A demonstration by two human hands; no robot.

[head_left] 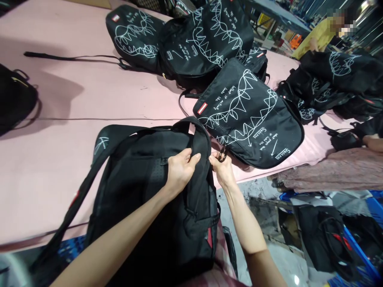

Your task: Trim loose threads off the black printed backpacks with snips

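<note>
A black backpack (134, 191) leans against the near edge of the pink table, its back panel and straps facing me. My left hand (181, 169) pinches the inner edge of the right-hand shoulder strap (201, 175). On the strap's outer side, my right hand (221, 165) is closed, with small dark scissors or thread snips (223, 153) showing at its fingers. The blades' exact position against the strap is hard to make out. Just beyond my right hand lies a black backpack (248, 115) with white scribbled lines and lettering.
Several printed black backpacks (206, 40) are heaped at the back of the pink table (74, 159). More bags (353, 75) lie at the right, near a person in yellow (320, 36). Another dark bag (16, 99) sits at far left. Black bags (317, 235) are on the floor.
</note>
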